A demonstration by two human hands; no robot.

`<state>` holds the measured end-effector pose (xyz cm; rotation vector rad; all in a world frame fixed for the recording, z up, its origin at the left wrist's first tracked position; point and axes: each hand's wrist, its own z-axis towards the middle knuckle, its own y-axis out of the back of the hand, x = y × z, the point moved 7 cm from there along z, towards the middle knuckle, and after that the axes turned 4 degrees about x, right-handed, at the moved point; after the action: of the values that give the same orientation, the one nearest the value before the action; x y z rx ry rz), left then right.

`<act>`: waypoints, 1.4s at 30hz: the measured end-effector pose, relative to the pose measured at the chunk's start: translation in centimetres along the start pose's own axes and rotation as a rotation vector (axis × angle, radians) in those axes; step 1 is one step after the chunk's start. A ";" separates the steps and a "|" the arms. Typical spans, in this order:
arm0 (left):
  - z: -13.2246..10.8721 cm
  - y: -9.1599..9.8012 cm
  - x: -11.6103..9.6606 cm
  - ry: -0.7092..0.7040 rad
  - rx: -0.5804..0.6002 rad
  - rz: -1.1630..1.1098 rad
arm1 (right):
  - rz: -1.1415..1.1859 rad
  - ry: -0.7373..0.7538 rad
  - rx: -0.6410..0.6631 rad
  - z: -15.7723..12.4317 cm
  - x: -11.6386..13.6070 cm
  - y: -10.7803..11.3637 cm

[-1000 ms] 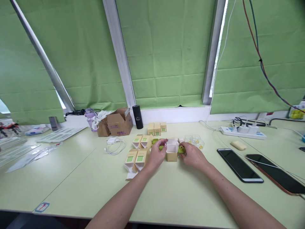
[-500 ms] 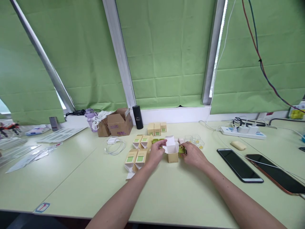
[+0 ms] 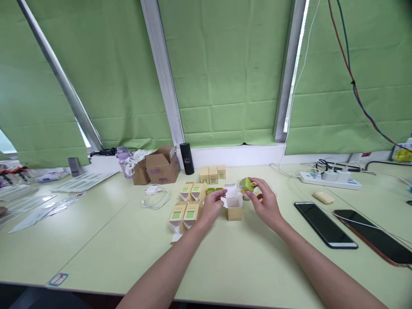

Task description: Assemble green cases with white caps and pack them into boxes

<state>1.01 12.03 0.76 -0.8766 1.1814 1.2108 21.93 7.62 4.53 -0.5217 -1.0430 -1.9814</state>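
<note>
A small tan cardboard box [image 3: 234, 213] stands on the table with its white top flaps raised. My left hand [image 3: 212, 207] is closed at the box's left side, fingertips on a white flap. To the right and above the box, my right hand [image 3: 264, 202] grips a small green case with a yellow loop [image 3: 246, 185] between thumb and fingers. Behind my left fingertips lie green pieces [image 3: 213, 189], partly hidden. Left of my left hand are several tan boxes with green squares [image 3: 176, 213], some with flaps open. Clear plastic pieces behind my right hand are mostly hidden.
Three closed tan boxes [image 3: 213, 174] stand farther back. A brown carton [image 3: 163, 165], a black bottle [image 3: 186, 159] and a white charger cable [image 3: 156, 197] are at back left. At right lie two phones, one black [image 3: 325, 224], a cream-coloured case [image 3: 323, 197] and a power strip [image 3: 330, 180].
My right hand has lifted the green case up from beside the open box, and it now shows clearly above the table. My left hand stays at the box flap.
</note>
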 end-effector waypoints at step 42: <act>-0.2 -0.2 0.3 0.013 -0.026 -0.122 | -0.308 0.334 0.189 -1.6 2.0 -2.8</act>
<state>1.13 11.88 0.43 -0.9640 1.1085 1.1248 18.51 6.26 3.65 0.0783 -1.1295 -2.1112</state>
